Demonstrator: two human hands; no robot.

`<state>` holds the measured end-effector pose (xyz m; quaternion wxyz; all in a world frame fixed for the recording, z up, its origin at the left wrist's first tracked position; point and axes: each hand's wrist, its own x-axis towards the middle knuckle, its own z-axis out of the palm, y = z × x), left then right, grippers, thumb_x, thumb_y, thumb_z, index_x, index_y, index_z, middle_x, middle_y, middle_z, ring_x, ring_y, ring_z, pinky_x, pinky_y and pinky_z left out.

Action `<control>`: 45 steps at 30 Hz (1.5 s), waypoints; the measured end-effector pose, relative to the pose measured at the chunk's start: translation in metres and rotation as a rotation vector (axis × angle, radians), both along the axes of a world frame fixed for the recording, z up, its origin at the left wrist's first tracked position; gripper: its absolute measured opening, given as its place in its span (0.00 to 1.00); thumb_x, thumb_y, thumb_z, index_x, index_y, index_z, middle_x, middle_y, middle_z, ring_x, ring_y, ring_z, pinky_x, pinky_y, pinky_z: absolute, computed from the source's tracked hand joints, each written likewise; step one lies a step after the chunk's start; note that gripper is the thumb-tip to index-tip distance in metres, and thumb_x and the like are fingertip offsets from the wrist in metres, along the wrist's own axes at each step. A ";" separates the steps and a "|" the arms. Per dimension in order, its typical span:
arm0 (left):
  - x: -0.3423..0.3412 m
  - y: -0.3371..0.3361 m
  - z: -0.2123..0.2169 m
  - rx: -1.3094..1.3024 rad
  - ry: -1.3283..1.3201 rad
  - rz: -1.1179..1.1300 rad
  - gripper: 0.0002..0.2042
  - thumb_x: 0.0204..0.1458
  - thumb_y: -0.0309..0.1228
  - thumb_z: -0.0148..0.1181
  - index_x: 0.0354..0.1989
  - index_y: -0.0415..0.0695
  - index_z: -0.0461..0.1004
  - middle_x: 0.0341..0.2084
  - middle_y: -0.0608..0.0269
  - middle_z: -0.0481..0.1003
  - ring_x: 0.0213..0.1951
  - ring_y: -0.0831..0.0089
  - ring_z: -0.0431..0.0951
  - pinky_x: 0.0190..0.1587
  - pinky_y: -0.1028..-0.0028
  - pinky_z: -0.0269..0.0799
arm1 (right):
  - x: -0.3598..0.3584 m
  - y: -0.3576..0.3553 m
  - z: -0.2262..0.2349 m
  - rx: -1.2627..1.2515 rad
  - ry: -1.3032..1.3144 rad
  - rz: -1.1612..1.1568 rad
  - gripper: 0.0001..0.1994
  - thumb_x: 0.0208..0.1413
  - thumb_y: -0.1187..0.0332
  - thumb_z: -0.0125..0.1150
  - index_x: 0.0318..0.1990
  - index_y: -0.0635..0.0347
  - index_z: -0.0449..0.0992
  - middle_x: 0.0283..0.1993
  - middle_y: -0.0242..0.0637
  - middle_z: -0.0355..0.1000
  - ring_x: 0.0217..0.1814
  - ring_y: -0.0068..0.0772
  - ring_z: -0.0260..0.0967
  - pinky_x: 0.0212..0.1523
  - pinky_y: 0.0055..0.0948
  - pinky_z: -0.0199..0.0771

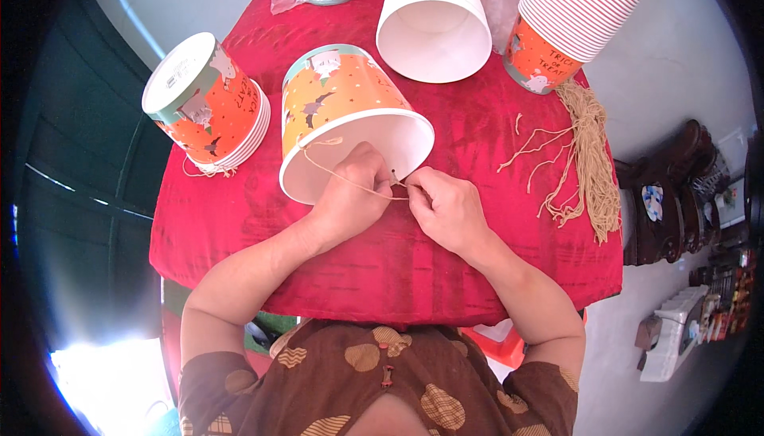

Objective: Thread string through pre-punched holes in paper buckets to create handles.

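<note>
Both hands pinch a tan string (350, 182) at the rim of an orange paper bucket (342, 114) lying on the red tablecloth (477, 149): left hand (350, 197), right hand (447, 209), fingertips nearly touching.

bucket (350, 118) centre on table (477, 261) | stack (208, 102) left | strings (589, 157) right

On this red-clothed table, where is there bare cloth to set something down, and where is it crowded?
Bare red tablecloth lies along the near edge below the left hand and right hand, and between the orange paper bucket on its side and the tan string bundle. The far edge is crowded by the white bucket and the stacked buckets.
</note>
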<state>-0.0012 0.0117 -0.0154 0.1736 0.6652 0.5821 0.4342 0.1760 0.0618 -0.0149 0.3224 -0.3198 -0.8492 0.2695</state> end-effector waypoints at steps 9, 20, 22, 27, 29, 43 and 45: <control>0.000 0.000 0.000 0.013 0.003 0.025 0.07 0.42 0.14 0.58 0.23 0.37 0.67 0.28 0.55 0.72 0.31 0.60 0.75 0.34 0.67 0.71 | 0.000 0.000 -0.004 0.073 -0.078 0.005 0.06 0.50 0.76 0.57 0.36 0.60 0.75 0.27 0.45 0.74 0.27 0.47 0.75 0.27 0.41 0.74; 0.001 0.001 -0.001 0.006 0.037 0.038 0.07 0.43 0.13 0.57 0.24 0.37 0.66 0.27 0.54 0.72 0.31 0.60 0.75 0.34 0.66 0.71 | 0.000 -0.001 -0.002 0.046 -0.152 -0.029 0.11 0.49 0.77 0.54 0.40 0.58 0.77 0.24 0.48 0.74 0.26 0.49 0.75 0.28 0.45 0.75; 0.001 0.001 -0.001 0.008 0.043 0.035 0.07 0.43 0.13 0.57 0.24 0.37 0.66 0.27 0.54 0.71 0.31 0.59 0.75 0.34 0.66 0.71 | 0.000 -0.002 -0.001 0.051 -0.194 -0.049 0.11 0.49 0.77 0.54 0.40 0.58 0.77 0.24 0.48 0.74 0.26 0.50 0.75 0.28 0.46 0.75; 0.001 0.001 -0.001 0.007 0.067 0.035 0.07 0.43 0.14 0.57 0.25 0.37 0.66 0.27 0.54 0.70 0.31 0.58 0.74 0.34 0.65 0.70 | -0.001 -0.002 0.000 0.037 -0.177 -0.049 0.11 0.49 0.76 0.54 0.40 0.58 0.77 0.24 0.49 0.74 0.26 0.50 0.75 0.28 0.46 0.75; 0.000 0.000 -0.003 0.038 0.091 0.024 0.07 0.43 0.14 0.57 0.25 0.37 0.66 0.28 0.54 0.70 0.31 0.58 0.74 0.34 0.65 0.71 | -0.001 -0.002 0.001 0.033 -0.178 -0.050 0.11 0.49 0.76 0.54 0.40 0.58 0.77 0.24 0.49 0.74 0.26 0.50 0.75 0.28 0.46 0.75; 0.008 -0.004 0.004 -0.046 0.169 0.009 0.10 0.42 0.19 0.65 0.30 0.36 0.69 0.34 0.50 0.69 0.33 0.54 0.74 0.35 0.62 0.72 | -0.002 -0.002 -0.002 0.121 -0.092 -0.017 0.06 0.49 0.73 0.56 0.35 0.61 0.75 0.20 0.48 0.72 0.22 0.51 0.73 0.23 0.48 0.72; 0.010 -0.003 0.005 -0.022 0.237 -0.014 0.10 0.43 0.22 0.63 0.33 0.33 0.69 0.36 0.43 0.68 0.36 0.44 0.74 0.39 0.54 0.73 | -0.002 -0.002 -0.004 0.120 -0.095 -0.019 0.05 0.50 0.73 0.56 0.34 0.61 0.75 0.19 0.48 0.72 0.21 0.51 0.73 0.23 0.48 0.72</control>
